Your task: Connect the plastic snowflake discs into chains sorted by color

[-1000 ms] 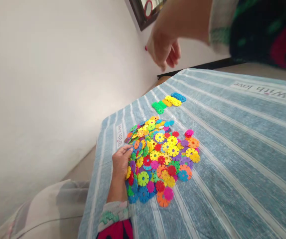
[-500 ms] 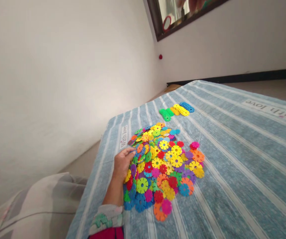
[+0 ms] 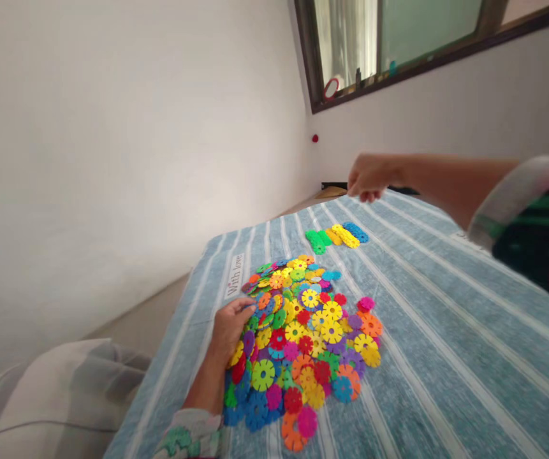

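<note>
A colourful pile of flower-shaped notched plastic discs [image 3: 303, 331] lies on a blue striped cloth [image 3: 427, 357]. At the pile's left edge is my left hand [image 3: 229, 325], thumb and fingers pinched together on what looks like the edge of a blue disc. My right hand [image 3: 370, 177] is raised above the far part of the cloth, its fingers curled down; whatever is in them is hidden. Below it lie short overlapping rows of sorted discs: green [image 3: 317, 241], yellow [image 3: 345, 236] and blue [image 3: 356, 232], with a darker yellow row [image 3: 334, 236] among them.
A pale wall [image 3: 125, 127] rises on the left. Beyond the far end is a dark-framed window [image 3: 427, 38] with a red-rimmed mirror [image 3: 331, 88] on its sill. Grey and white checked fabric [image 3: 64, 389] shows at the lower left.
My right hand has come down from the top edge, in front of the window, to above the sorted rows. The view has tilted up slightly. My left hand stays pinched at the pile.
</note>
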`<state>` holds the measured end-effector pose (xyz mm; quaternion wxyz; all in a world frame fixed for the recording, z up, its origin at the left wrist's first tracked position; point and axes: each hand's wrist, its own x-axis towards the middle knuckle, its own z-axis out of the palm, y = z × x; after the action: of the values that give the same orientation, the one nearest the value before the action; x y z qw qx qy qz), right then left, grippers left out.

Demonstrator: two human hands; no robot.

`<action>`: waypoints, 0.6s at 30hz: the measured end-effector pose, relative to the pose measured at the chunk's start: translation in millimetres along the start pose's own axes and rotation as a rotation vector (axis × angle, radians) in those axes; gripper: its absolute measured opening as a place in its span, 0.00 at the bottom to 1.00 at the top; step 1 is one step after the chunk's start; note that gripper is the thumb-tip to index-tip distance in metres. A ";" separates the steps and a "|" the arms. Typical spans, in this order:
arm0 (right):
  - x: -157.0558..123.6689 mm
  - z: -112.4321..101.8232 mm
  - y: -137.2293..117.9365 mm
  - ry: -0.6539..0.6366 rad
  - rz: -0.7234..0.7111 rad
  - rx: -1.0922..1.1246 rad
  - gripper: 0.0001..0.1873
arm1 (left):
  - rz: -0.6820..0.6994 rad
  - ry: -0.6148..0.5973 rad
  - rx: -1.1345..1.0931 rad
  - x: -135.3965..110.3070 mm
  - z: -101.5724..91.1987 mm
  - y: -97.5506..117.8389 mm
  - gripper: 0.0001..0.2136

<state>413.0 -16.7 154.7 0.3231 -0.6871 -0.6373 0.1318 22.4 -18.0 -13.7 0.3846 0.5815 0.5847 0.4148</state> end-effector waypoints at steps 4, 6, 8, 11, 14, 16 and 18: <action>-35.2 39.0 9.0 -0.497 0.032 -0.012 0.04 | -0.030 -0.004 -0.050 0.2 1.2 4.8 0.17; -64.6 73.9 18.1 -0.634 -0.009 0.055 0.03 | -0.034 -0.011 -0.065 0.5 1.6 5.7 0.17; -92.5 103.0 27.8 -0.679 -0.073 0.071 0.06 | -0.028 -0.011 -0.063 1.4 1.6 4.6 0.17; -119.9 125.5 39.4 -0.568 -0.122 0.009 0.08 | -0.012 0.003 -0.044 4.1 1.4 0.9 0.18; -129.5 128.3 44.5 -0.533 -0.129 -0.003 0.10 | -0.007 0.006 -0.022 6.3 1.3 -1.2 0.19; -131.6 126.3 43.7 -0.534 -0.145 -0.020 0.11 | -0.001 0.012 -0.004 6.7 1.5 -0.6 0.18; -133.9 125.0 40.0 -0.524 -0.174 -0.070 0.11 | 0.004 0.029 0.000 6.0 2.0 1.3 0.18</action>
<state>350.0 -110.1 4.8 0.1337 -0.5831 -0.7598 0.2547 24.6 -12.0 -13.1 0.3754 0.5766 0.5892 0.4237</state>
